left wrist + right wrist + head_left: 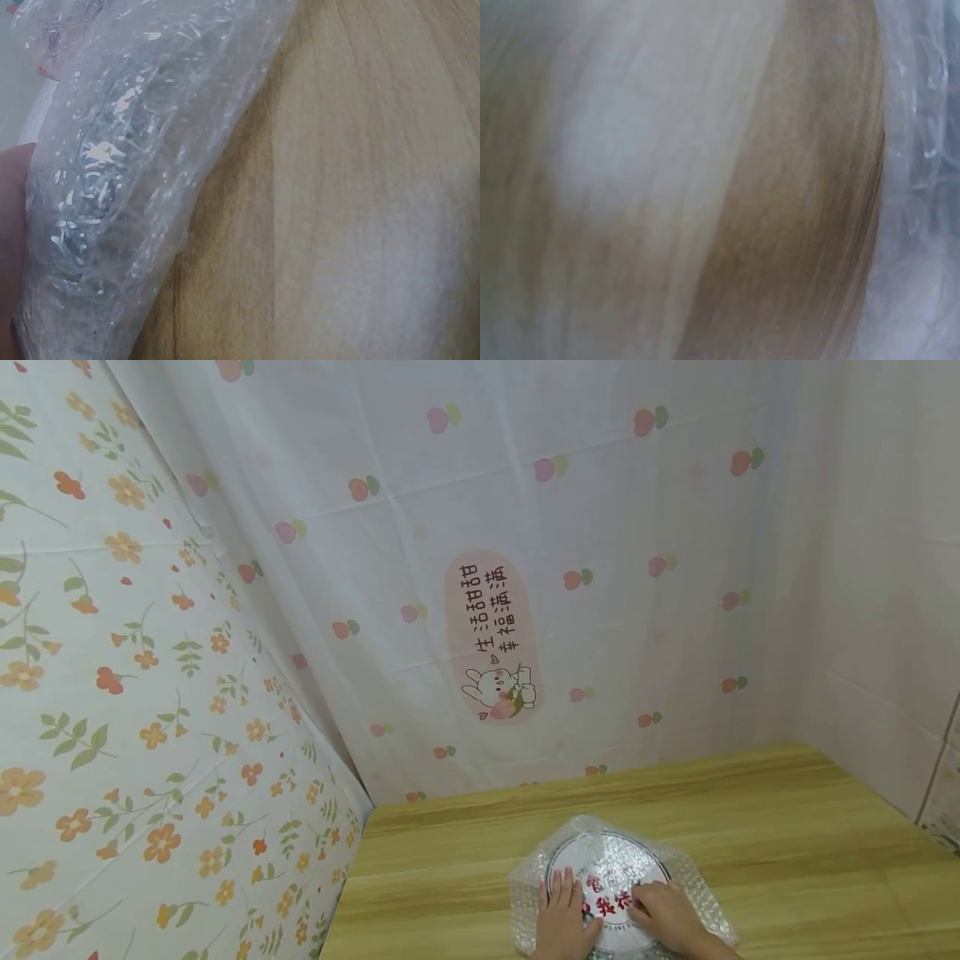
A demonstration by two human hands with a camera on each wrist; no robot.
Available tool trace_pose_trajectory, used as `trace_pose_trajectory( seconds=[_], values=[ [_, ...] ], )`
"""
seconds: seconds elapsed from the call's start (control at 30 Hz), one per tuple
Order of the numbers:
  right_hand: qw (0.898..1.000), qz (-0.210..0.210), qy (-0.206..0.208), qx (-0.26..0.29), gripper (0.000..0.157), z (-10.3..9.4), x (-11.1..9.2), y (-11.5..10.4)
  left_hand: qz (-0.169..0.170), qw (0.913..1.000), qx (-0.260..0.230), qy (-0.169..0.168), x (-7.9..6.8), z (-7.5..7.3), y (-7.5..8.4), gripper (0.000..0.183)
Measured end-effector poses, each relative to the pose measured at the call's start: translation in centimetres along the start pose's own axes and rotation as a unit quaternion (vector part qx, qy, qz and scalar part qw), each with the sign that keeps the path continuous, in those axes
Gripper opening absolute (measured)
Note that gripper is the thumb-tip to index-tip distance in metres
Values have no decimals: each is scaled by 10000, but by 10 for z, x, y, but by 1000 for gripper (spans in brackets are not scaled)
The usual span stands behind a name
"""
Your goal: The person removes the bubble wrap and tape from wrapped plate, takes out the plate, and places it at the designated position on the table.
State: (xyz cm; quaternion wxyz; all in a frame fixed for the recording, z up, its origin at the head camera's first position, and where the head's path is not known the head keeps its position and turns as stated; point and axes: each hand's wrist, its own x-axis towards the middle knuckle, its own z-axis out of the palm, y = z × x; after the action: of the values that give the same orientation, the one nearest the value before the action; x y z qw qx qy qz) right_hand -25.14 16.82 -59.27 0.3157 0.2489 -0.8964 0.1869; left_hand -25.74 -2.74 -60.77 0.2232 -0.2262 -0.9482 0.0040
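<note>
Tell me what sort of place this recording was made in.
Probably a small screened-off indoor work corner: a wood-grain table with a pale sheet bearing fruit-like prints behind it and a flower-patterned sheet along the left. Whether it is a home or studio, I cannot tell.

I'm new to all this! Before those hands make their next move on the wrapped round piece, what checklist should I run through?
1. Round white piece supported: ok, it lies on the table.
2. Bubble wrap around it: ok, it shows beyond the round edge.
3. Left hand placed: ok, over the piece, fingers extended.
4. Right hand pinching the wrap: cannot tell; its fingers look bent, but their tips are unclear.
5. Wrap free of tears: cannot tell, with glare and hands over it.
6. Right wrist view showing its hand: not ok, only wood and wrap appear.
</note>
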Motion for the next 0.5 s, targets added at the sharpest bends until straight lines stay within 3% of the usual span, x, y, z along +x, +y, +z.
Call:
trace_pose_trajectory(
  seconds=[0.27,0.5],
  values=[
    [9995,152,213,182,37,3,-1,0,-6,10000,-44,-38,1,0,0,58],
    [9978,520,-216,359,33,3,-3,-1,-29,10000,-59,-59,0,-1,0,58]
  ],
)
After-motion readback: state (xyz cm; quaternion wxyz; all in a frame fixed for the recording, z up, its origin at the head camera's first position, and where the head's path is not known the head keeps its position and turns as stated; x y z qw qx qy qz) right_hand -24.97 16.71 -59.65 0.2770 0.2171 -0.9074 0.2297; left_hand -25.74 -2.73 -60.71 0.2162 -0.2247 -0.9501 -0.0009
